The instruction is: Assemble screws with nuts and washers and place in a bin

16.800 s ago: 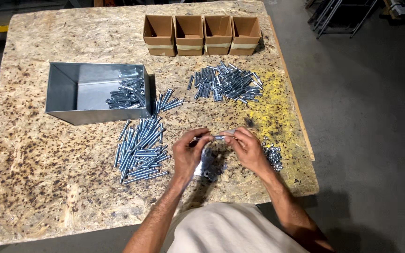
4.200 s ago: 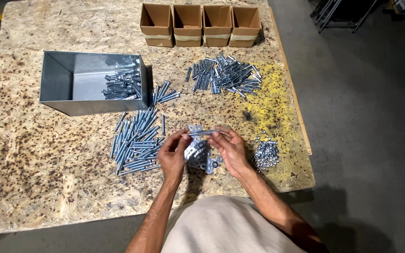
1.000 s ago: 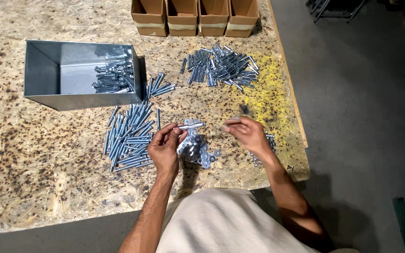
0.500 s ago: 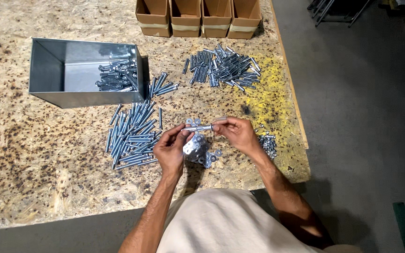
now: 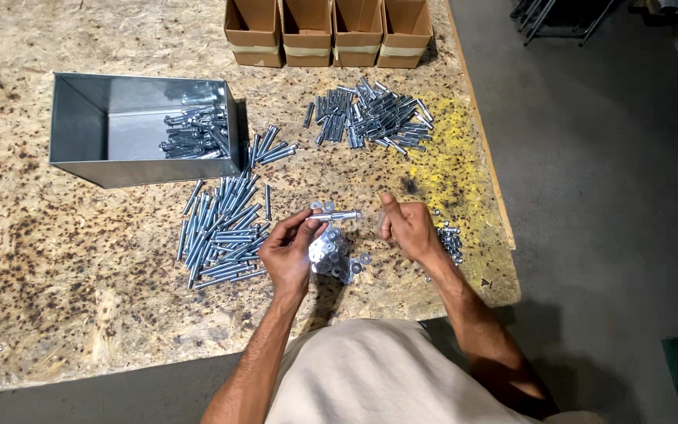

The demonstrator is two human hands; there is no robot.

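The left hand (image 5: 290, 250) pinches a bolt (image 5: 339, 215) by one end, fingers clamped on it, holding it level just above a heap of washers (image 5: 331, 253) on the surface (image 5: 64, 283). The right hand (image 5: 406, 228) is closed in a loose fist just right of the bolt's free end, thumb up; whether it holds anything small I cannot tell. A small pile of nuts (image 5: 450, 239) lies just beyond the right hand, near the surface's right edge. Left of the left hand lies a spread of long bolts (image 5: 221, 228). Farther off stands an open metal bin (image 5: 139, 126) with more bolts inside. To its right is another bolt heap (image 5: 374, 118), beside a yellow stain. At the far edge, four cardboard boxes (image 5: 329, 31) stand in a row.
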